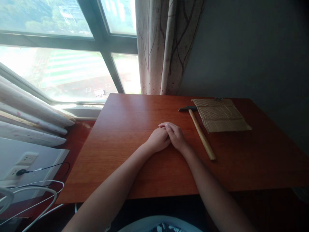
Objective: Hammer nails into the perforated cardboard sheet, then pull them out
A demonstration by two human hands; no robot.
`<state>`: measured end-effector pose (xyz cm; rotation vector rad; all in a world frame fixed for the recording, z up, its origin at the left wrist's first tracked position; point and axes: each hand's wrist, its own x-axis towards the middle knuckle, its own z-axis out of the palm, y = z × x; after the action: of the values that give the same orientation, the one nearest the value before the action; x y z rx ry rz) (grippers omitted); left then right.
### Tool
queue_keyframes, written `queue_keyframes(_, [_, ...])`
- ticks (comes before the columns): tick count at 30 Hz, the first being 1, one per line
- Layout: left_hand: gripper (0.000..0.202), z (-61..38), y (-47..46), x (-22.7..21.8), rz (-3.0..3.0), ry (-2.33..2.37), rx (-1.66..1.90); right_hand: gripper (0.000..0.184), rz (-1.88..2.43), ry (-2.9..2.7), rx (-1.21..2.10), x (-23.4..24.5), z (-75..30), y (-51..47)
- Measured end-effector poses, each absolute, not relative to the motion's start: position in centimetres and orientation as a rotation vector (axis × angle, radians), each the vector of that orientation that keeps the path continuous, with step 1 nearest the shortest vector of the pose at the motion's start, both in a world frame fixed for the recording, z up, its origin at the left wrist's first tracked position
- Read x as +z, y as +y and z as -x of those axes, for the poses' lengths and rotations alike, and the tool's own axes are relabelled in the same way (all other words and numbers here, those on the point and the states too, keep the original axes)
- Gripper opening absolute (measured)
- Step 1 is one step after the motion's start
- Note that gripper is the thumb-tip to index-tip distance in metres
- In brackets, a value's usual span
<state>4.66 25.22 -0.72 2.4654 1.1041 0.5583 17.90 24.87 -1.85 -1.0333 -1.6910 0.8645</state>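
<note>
My left hand (pixel 158 139) rests on the wooden table, curled into a fist with its fingers partly covered. Folded over its front is my right hand (pixel 177 136), its fingers wrapped round the left one; no tool shows in either. To the right of them lies a hammer (pixel 202 135) with a dark metal head and a pale wooden handle, the handle's end pointing toward me. The hammer's head reaches the left edge of a creased piece of brown cardboard (pixel 220 115). A few small, thin metal pieces (pixel 218 98) lie at the cardboard's far edge, too small to name.
The reddish-brown table (pixel 108 174) stands by a window (pixel 72 71) and a patterned curtain (pixel 154 48). At the left, a black plug (pixel 21 172) sits in a wall socket (pixel 27 159), with white cables (pixel 54 196) hanging below. A dark wall (pixel 241 58) rises behind.
</note>
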Motion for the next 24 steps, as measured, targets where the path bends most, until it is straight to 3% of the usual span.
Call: queue_keyframes(24, [0.024,-4.74,25.26,-0.88,-2.469,1.096,0.56,0.047,1.05,-1.692,0.856,-1.92,-17.87,24.91])
